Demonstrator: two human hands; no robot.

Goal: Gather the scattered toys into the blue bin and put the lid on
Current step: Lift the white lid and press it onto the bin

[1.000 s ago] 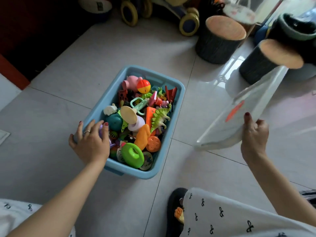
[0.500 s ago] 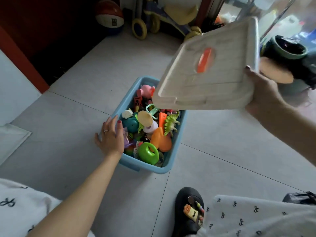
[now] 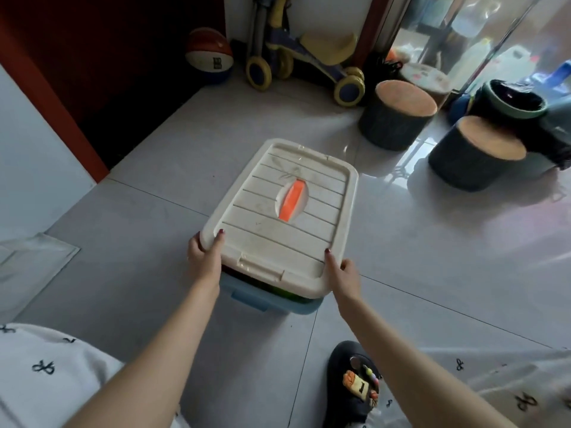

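A cream lid [image 3: 272, 233] with an orange handle [image 3: 292, 201] lies over the blue bin [image 3: 262, 298] on the tiled floor. Only the bin's near wall shows under the lid's front edge, with a dark gap there and a hint of green toy. The other toys are hidden. My left hand [image 3: 204, 257] grips the lid's near-left corner, thumb on top. At the near-right corner, my right hand [image 3: 343, 274] holds the lid the same way.
Two stump-shaped stools [image 3: 397, 114] [image 3: 477, 149] stand at the far right beside a dark bucket [image 3: 513, 101]. A ride-on toy [image 3: 309, 60] and a basketball [image 3: 209, 54] sit by the back wall. My black shoe [image 3: 355, 387] is near the bottom.
My right hand swung the lid from the right, over the bin and down onto it. My left hand left the bin's rim and took the lid's near-left corner. The toys are now covered.
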